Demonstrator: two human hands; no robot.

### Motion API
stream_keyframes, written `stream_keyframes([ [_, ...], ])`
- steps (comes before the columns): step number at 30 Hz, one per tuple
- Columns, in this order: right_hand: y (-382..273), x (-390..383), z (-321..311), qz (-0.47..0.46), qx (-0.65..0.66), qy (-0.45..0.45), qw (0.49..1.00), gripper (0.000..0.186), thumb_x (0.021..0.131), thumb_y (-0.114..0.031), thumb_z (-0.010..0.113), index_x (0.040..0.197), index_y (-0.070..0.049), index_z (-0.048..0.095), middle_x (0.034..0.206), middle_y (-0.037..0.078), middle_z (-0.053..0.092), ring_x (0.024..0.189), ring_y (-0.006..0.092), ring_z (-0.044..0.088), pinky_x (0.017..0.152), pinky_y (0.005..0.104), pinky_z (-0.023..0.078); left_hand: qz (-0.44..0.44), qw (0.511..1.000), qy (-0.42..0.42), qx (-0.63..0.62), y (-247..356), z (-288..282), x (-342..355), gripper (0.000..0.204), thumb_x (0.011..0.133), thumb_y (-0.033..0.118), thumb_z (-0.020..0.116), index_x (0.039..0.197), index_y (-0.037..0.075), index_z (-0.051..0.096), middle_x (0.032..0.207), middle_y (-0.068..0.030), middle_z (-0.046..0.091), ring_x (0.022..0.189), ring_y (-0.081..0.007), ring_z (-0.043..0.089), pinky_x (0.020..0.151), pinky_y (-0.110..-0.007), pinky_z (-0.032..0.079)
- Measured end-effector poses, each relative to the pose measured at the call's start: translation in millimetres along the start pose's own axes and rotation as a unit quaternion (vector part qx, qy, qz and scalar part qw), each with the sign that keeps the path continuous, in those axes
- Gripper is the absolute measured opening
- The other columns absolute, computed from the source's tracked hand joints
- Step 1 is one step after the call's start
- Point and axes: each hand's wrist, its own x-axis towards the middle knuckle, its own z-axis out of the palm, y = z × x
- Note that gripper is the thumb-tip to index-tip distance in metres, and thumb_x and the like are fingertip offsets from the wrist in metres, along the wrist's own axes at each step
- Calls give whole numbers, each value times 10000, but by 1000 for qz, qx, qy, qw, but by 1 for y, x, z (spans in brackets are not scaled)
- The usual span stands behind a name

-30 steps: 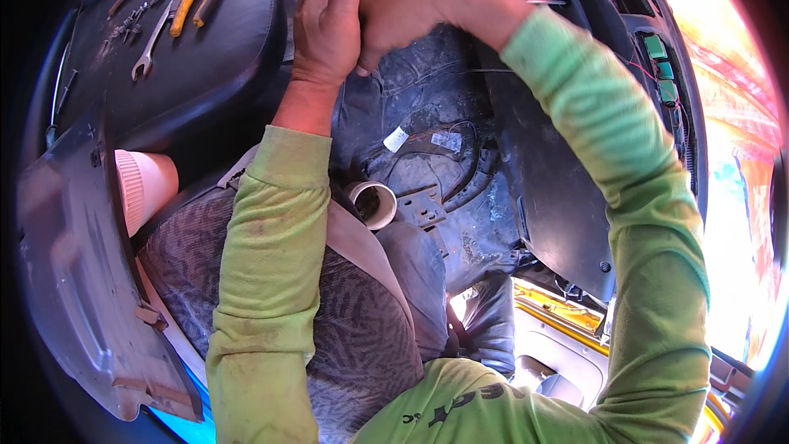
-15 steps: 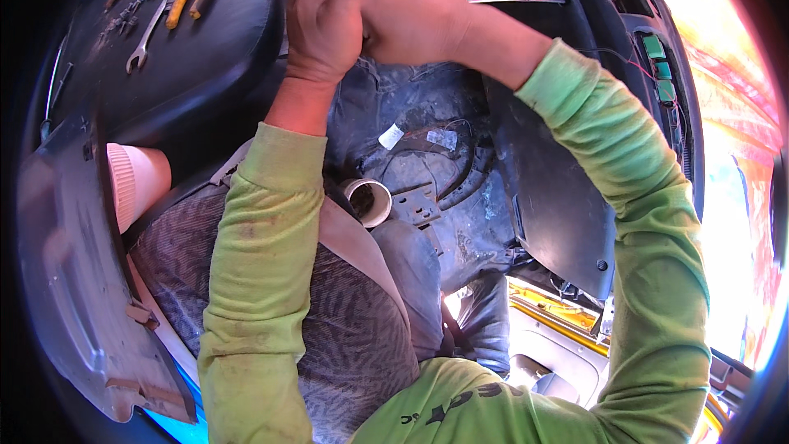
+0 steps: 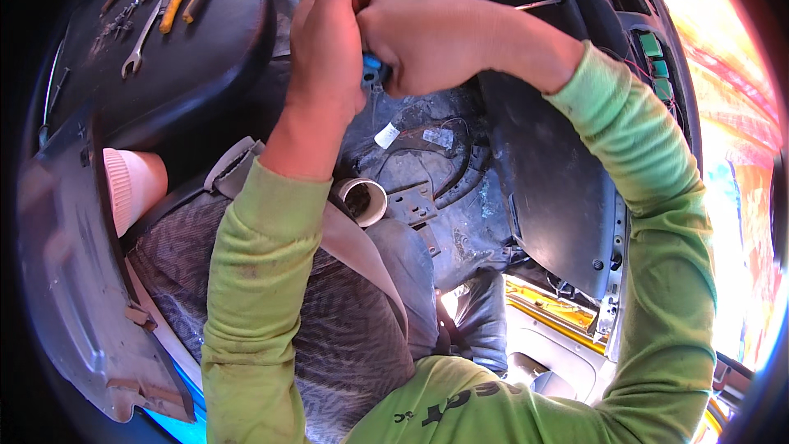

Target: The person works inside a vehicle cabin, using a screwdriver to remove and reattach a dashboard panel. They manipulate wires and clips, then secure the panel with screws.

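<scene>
My right hand (image 3: 427, 37) is curled into a fist around a blue-ended tool handle (image 3: 372, 68). Only the handle's butt shows below the fist, so I cannot tell its kind. Against the right hand's fingers stands my left hand (image 3: 322, 57), upright and side-on. Its visible fingers are stretched out and apart near the top edge of the picture. Whatever lies between the two hands is mostly hidden by them.
On the black padded surface at upper left lie a wrench (image 3: 146, 41), yellow-handled pliers (image 3: 181, 4) and several loose screws (image 3: 123, 20). A white tub (image 3: 136, 185) rests by a loose panel (image 3: 70, 263). A white cup (image 3: 374, 205) stands by my leg, near a metal bracket (image 3: 411, 201).
Both hands have come down a little toward me, the right also shifting rightward. The blue handle end now shows under the right fist. The left fingers have spread apart.
</scene>
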Motion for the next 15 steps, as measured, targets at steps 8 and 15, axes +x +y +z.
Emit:
stream_keyframes([
  [8, -5, -14, 42, 26, -169, 139, 975, 178, 694, -158, 782, 862, -102, 763, 849, 89, 757, 839, 332, 744, 689, 454, 609, 353, 910, -110, 189, -25, -14, -4, 724, 1108, 592, 355, 1363, -42, 594, 1106, -169, 720, 1021, -259, 727, 934, -341, 551],
  [15, 7, 20, 2, -2, 129, -86, 988, 343, 745, -176, 857, 1050, -62, 754, 879, 159, 752, 832, 300, 745, 690, 437, 587, 154, 986, 55, -14, -16, -3, 1, 709, 1093, 603, 401, 1371, -24, 581, 1234, -185, 660, 987, -247, 720, 888, -329, 536],
])
